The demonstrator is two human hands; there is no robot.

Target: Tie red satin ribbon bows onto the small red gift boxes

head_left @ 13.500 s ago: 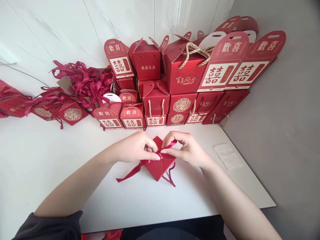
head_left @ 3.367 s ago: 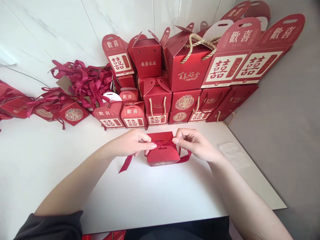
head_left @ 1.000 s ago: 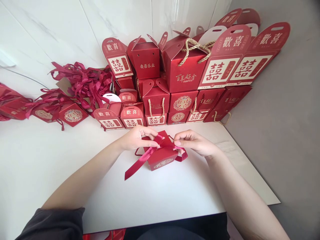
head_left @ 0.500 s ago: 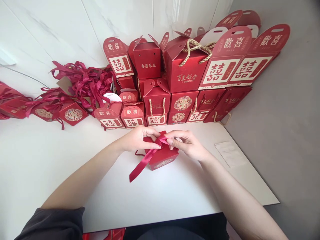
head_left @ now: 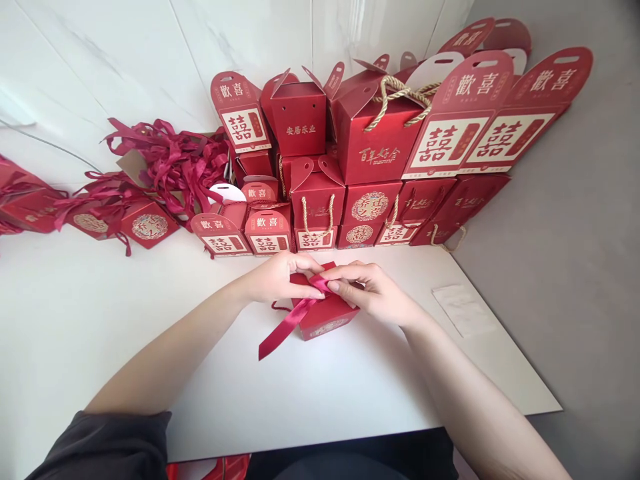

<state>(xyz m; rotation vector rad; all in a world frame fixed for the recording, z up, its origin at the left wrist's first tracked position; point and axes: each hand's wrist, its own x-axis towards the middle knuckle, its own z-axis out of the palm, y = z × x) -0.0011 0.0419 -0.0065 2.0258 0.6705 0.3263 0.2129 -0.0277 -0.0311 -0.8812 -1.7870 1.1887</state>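
Observation:
A small red box [head_left: 330, 317] with a round printed emblem on its front sits on the white table. A shiny dark pink ribbon [head_left: 286, 330] crosses its top, and one loose tail hangs over the left front corner. My left hand [head_left: 280, 279] is at the box's left side, its thumb and fingers pinching the ribbon near the middle. My right hand [head_left: 373, 290] pinches a fold of the same ribbon between thumb and forefinger from the right. The fingertips of both hands almost meet, and the crossing of the ribbon is partly covered by them.
Red gift boxes [head_left: 375, 150] stand stacked along the tiled wall. A heap of ribbons [head_left: 185, 163] and beribboned boxes [head_left: 149, 225] lie back left. A thin white packet [head_left: 464, 310] is on the table [head_left: 225, 400] at the right, beside the grey wall.
My right hand's fingertips have shifted slightly left and down with the ribbon fold. My left hand keeps its pinch, and the view has shifted a little.

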